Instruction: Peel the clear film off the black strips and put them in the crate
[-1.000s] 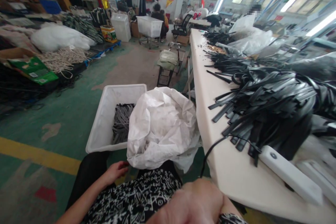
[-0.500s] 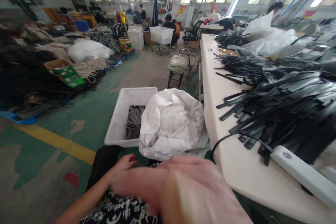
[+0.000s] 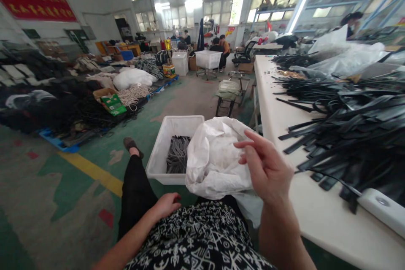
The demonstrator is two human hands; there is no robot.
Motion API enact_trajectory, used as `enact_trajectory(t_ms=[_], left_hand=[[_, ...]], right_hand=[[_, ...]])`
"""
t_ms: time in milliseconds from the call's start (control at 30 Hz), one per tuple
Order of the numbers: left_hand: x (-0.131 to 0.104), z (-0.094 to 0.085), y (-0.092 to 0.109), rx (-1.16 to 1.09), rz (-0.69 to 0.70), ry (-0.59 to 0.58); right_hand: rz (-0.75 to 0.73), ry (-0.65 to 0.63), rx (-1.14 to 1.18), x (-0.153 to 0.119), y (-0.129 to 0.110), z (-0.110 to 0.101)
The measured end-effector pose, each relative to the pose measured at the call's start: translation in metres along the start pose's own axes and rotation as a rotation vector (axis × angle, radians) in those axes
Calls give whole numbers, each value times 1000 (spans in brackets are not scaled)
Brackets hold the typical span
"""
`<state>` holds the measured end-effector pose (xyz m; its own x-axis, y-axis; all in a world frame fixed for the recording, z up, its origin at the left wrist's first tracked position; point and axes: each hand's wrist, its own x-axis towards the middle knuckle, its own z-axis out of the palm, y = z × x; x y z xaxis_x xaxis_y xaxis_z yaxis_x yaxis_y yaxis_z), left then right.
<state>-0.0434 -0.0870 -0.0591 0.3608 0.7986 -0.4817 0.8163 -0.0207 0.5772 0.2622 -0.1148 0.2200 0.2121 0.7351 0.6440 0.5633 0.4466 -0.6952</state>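
Note:
My right hand is raised in front of the white sack, beside the table edge. Its fingers are apart and loosely bent, with nothing between them. Low at my lap, my left hand rests by my thigh, fingers relaxed and slightly curled, holding nothing that shows. The sack stands with its mouth wide and pale translucent material inside. Left of it sits a white plastic bin with a heap of thin dark grey strips. Long flat black strips lie piled on the table at my right.
The pale table runs along my right side, with a white power strip near me. Beyond the sack is a stool with a folded cloth. Piled goods and a green box lie at left. Several people sit far back.
My right hand has moved away from close before the camera, out to the right over the sack's edge. The view has tilted up and turned left. My left hand stays low by my lap.

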Motion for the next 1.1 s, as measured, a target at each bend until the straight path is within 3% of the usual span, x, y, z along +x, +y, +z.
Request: enact_trajectory(t_ms=[133,200,267,400,467,567,700,867,967,1100], left_hand=[[-13,-4,9,47,58,-39],[-17,-5,12,54,90,-62],[-18,-6,15,35,118,-66],[-13,-8,19,18,145,-60],[-11,-9,23,40,151,-68],[-9,-12,30,85,144,-99],[-10,-12,33,128,117,-122],[-7,-12,29,19,121,-109],[-4,-14,30,-66,115,-114],[-4,-16,39,-212,151,-143]], right_hand=[[121,29,-98,18,55,18],[185,-20,-204,25,86,26],[246,-139,-413,28,116,36],[328,-542,-728,18,166,57],[366,-624,-758,6,185,67],[448,-625,-814,-15,207,75],[508,-642,-861,-33,228,74],[556,-711,-845,-34,240,72],[565,-758,-783,-32,233,72],[491,-755,-705,-32,205,68]])
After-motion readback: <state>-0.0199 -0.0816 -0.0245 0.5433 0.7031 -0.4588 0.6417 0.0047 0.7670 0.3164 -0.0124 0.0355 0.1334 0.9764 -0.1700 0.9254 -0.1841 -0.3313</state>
